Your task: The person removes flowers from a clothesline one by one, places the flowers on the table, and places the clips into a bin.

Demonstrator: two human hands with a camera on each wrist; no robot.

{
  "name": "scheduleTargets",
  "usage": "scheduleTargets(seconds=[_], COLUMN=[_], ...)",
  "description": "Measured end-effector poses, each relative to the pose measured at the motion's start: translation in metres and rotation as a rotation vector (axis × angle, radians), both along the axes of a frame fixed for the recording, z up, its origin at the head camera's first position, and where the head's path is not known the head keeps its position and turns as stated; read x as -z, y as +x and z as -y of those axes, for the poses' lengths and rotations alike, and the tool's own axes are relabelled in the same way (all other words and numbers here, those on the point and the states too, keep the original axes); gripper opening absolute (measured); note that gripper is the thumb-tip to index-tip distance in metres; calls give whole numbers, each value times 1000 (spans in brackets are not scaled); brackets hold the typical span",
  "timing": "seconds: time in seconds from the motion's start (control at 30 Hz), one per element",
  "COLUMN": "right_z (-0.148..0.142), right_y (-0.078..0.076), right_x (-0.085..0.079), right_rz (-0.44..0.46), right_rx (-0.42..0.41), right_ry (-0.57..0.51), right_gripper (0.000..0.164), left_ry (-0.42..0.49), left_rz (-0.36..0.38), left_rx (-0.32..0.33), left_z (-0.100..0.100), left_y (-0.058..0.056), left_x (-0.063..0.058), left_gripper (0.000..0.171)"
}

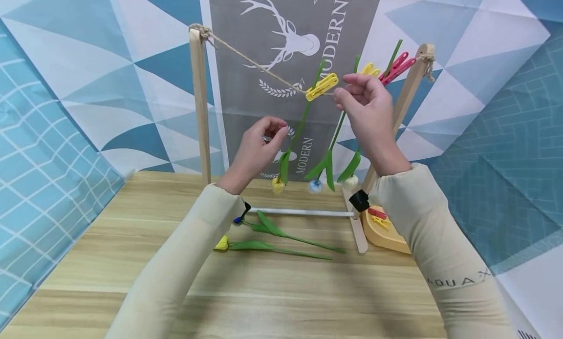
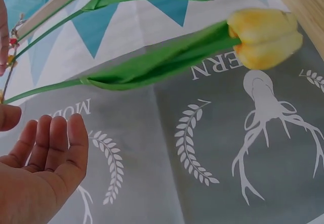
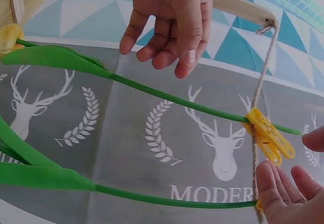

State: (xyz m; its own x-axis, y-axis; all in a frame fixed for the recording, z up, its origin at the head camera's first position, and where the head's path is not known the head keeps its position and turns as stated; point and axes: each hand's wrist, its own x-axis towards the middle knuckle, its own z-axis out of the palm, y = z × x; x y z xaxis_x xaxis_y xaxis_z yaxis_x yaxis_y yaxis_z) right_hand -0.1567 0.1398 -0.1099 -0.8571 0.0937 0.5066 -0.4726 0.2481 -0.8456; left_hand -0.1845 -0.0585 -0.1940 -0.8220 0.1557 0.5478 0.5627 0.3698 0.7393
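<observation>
A yellow clothespin (image 1: 321, 87) clips a yellow tulip (image 1: 278, 184) upside down to a twine line (image 1: 259, 65). Just right of that clothespin, my right hand (image 1: 371, 112) is raised with loosely bent fingers and nothing in them. My left hand (image 1: 259, 151), also holding nothing, hovers left of the tulip's stem. In the right wrist view the clothespin (image 3: 268, 135) grips the stem near its cut end, apart from the fingers. A blue tulip (image 1: 315, 185) and a white tulip (image 1: 350, 182) hang farther right, their clips partly hidden behind my right hand.
Wooden posts (image 1: 200, 104) hold up the twine, with a white rod (image 1: 303, 212) low between them. On the table lie a yellow tulip (image 1: 222, 243) and another stem (image 1: 303, 240), its bloom hidden by my left sleeve. A wooden tray (image 1: 387, 239) with clothespins sits right.
</observation>
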Motion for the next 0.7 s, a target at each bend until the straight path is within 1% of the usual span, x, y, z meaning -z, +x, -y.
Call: scheduleTargets(seconds=[0.1, 0.27, 0.4, 0.53, 0.7], right_z=[1, 1, 2, 3, 3], right_y=[0, 0, -1, -1, -2], right_x=[-5, -11, -16, -21, -25], right_rz=[11, 45, 66, 92, 136], right_rx=[-1, 8, 17, 18, 9], right_ry=[-14, 4, 41, 88, 141], right_gripper=[34, 33, 34, 36, 39], left_ry=[11, 27, 34, 39, 40], left_rz=[-6, -21, -34, -29, -25], left_rx=[8, 25, 38, 51, 52], left_z=[-3, -7, -10, -13, -16], left_y=[0, -3, -5, -6, -7], left_x=[-2, -3, -3, -4, -7], left_gripper=[24, 25, 24, 23, 23])
